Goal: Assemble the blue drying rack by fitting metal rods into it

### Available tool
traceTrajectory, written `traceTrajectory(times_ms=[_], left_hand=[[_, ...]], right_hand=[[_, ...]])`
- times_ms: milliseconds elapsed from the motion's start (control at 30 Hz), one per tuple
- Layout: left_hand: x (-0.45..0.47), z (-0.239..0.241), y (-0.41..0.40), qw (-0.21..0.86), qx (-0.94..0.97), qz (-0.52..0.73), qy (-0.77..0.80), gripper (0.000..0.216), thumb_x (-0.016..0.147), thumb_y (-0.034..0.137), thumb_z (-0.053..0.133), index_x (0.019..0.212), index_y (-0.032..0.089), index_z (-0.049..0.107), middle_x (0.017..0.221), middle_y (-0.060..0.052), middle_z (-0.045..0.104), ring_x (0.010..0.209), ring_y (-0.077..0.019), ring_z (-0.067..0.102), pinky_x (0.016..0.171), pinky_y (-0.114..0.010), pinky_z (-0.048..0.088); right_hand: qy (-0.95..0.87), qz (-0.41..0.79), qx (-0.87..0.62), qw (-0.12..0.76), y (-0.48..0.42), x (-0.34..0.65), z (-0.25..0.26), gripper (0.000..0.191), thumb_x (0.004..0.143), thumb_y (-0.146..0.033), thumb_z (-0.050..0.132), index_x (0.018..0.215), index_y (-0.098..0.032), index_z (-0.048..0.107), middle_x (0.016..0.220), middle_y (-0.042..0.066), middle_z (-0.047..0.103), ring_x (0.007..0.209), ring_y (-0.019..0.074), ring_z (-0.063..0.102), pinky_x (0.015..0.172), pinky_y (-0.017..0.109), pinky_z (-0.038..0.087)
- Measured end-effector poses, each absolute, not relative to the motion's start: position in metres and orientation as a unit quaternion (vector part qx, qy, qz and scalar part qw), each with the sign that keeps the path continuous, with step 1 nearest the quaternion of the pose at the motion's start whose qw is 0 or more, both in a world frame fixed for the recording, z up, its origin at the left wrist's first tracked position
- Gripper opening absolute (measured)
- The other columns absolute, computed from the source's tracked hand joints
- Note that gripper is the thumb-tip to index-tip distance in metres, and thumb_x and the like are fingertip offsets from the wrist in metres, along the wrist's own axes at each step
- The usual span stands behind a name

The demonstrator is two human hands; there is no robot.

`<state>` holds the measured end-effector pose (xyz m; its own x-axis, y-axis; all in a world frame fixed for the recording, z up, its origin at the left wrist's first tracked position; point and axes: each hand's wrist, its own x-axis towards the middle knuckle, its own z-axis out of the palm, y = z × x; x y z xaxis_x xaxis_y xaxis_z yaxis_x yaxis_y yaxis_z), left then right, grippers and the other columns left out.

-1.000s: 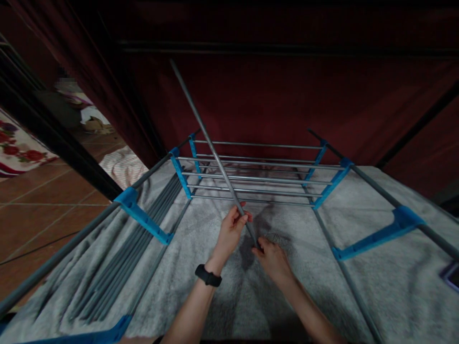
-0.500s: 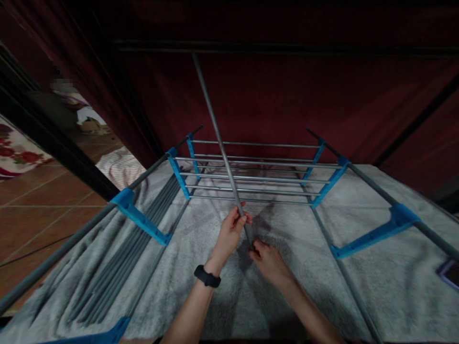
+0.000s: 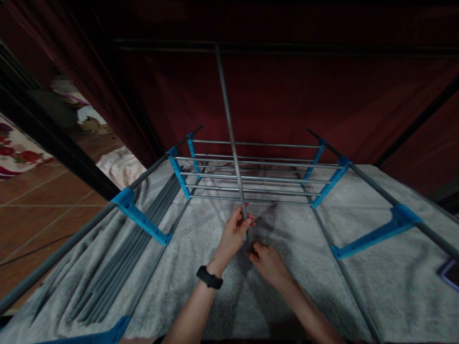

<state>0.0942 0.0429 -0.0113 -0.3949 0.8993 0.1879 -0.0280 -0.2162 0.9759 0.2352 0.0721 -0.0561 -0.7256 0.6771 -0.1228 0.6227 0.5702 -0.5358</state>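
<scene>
A long grey metal rod rises from my hands toward the dark red curtain, almost straight up in the picture. My left hand, with a black watch on its wrist, is closed round the rod's lower part. My right hand pinches the rod's bottom end just below it. Both hands hover over a grey towel spread beneath a rack frame of grey bars and blue plastic connectors.
Several loose grey rods lie on the towel at the left. Blue brackets and long side bars flank both sides. A phone's corner shows at the right edge. Tiled floor lies to the left.
The rod's top end has swung to the right, from a left-leaning slant to nearly upright. Both hands kept their grip and shifted only slightly.
</scene>
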Motion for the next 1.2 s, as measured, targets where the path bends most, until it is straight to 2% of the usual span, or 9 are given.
traceTrajectory(times_ms=[233, 500, 767, 1000, 1200], left_hand=[[0.102, -0.018, 0.043, 0.375, 0.408, 0.660, 0.507, 0.051, 0.088, 0.030, 0.060, 0.136, 0.021, 0.046, 0.098, -0.004, 0.063, 0.083, -0.0150, 0.065, 0.082, -0.032, 0.052], [0.104, -0.021, 0.045, 0.365, 0.424, 0.665, 0.495, 0.043, 0.091, 0.029, 0.054, 0.131, 0.020, 0.046, 0.095, -0.004, 0.062, 0.075, -0.0128, 0.061, 0.074, -0.029, 0.051], [0.099, -0.019, 0.042, 0.338, 0.437, 0.645, 0.529, 0.043, 0.092, 0.028, 0.051, 0.133, 0.019, 0.048, 0.088, -0.002, 0.058, 0.069, -0.0116, 0.051, 0.069, -0.027, 0.044], [0.088, -0.019, 0.040, 0.324, 0.440, 0.619, 0.565, 0.045, 0.090, 0.030, 0.052, 0.134, 0.018, 0.052, 0.086, -0.001, 0.058, 0.068, -0.0124, 0.047, 0.066, -0.027, 0.041], [0.080, -0.022, 0.038, 0.302, 0.451, 0.613, 0.574, 0.040, 0.088, 0.027, 0.053, 0.128, 0.019, 0.058, 0.086, -0.003, 0.061, 0.076, -0.0157, 0.054, 0.073, -0.029, 0.044]], right_hand=[[-0.880, 0.293, -0.369, 0.054, 0.069, 0.234, -0.054, 0.012, 0.092, -0.029, 0.050, 0.089, -0.020, 0.058, 0.087, 0.006, 0.071, 0.083, 0.0200, 0.068, 0.066, 0.029, 0.037], [-0.873, 0.327, -0.355, 0.074, 0.068, 0.233, -0.051, 0.013, 0.091, -0.029, 0.052, 0.091, -0.020, 0.062, 0.088, 0.006, 0.071, 0.084, 0.0206, 0.068, 0.069, 0.029, 0.041], [-0.841, 0.403, -0.321, 0.163, 0.081, 0.238, -0.058, 0.022, 0.092, -0.023, 0.047, 0.102, -0.021, 0.066, 0.100, 0.005, 0.072, 0.093, 0.0179, 0.067, 0.083, 0.029, 0.046], [-0.825, 0.397, -0.339, 0.218, 0.103, 0.246, -0.058, 0.022, 0.091, -0.024, 0.043, 0.094, -0.020, 0.065, 0.091, 0.005, 0.071, 0.083, 0.0174, 0.067, 0.077, 0.029, 0.048], [-0.800, 0.396, -0.362, 0.269, 0.111, 0.249, -0.053, 0.023, 0.091, -0.030, 0.045, 0.096, -0.020, 0.066, 0.091, 0.006, 0.072, 0.083, 0.0193, 0.067, 0.079, 0.031, 0.049]])
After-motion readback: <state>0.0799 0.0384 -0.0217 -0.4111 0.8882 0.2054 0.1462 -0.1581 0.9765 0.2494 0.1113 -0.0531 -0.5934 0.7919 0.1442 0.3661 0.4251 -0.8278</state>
